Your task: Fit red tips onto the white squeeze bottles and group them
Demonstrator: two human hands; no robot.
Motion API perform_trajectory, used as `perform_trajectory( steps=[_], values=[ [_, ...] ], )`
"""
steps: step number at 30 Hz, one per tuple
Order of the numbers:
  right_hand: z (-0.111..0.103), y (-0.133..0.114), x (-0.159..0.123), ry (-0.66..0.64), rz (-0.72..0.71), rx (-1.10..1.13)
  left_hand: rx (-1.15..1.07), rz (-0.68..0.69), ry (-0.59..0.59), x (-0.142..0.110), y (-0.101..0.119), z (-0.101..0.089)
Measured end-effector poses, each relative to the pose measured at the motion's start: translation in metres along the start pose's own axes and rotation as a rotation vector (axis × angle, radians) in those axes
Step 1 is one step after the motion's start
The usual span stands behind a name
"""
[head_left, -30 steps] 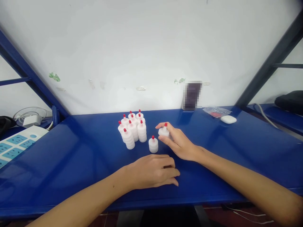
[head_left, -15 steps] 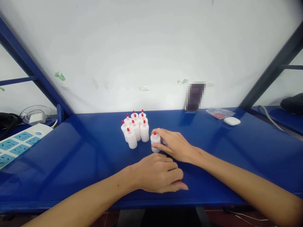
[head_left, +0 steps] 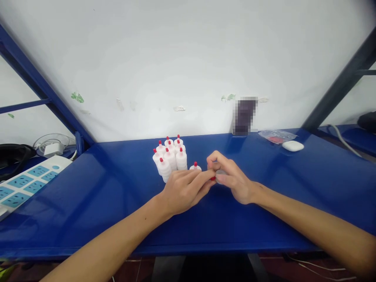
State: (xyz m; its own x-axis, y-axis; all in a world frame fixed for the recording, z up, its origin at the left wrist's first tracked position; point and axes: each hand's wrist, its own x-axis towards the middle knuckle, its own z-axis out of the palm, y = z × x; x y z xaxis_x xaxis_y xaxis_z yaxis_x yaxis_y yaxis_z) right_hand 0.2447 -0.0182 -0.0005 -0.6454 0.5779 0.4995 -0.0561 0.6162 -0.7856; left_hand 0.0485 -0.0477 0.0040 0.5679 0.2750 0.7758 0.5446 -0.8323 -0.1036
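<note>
My left hand (head_left: 188,188) is closed, palm down, with its fingertips pinched on a small red cap (head_left: 213,178). Anything attached behind that cap is hidden by the fingers. Curled just to the right, my right hand (head_left: 233,176) holds a translucent whitish piece (head_left: 221,172) between thumb and fingers, right against the red cap. A white bottle with a red tip (head_left: 195,167) stands behind my left hand, its lower part covered. Several more white bottles with red tips (head_left: 181,158) are grouped upright to its left.
A white power strip (head_left: 63,162) with blue sockets lies at the left. On the blue table (head_left: 264,231), a plastic bag with red pieces (head_left: 277,137) and a white rounded case (head_left: 293,146) lie back right. A pixelated phone-like object (head_left: 244,117) leans on the wall.
My right hand has let go of the standing bottle and moved right. My left hand has moved up and forward with the red cap, meeting the piece in my right hand.
</note>
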Motion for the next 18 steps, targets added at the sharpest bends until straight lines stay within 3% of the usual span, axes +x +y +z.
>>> perform_trajectory(
  steps=[6,18],
  values=[
    [0.0026,-0.0056,0.0005,-0.047,-0.024,-0.034,-0.019,0.014,0.006,-0.0013,0.0042,0.0019],
    [0.0094,-0.0099,-0.0016,0.042,-0.081,-0.141,-0.212,-0.045,-0.011,-0.0041,0.0057,0.0026]
  ],
)
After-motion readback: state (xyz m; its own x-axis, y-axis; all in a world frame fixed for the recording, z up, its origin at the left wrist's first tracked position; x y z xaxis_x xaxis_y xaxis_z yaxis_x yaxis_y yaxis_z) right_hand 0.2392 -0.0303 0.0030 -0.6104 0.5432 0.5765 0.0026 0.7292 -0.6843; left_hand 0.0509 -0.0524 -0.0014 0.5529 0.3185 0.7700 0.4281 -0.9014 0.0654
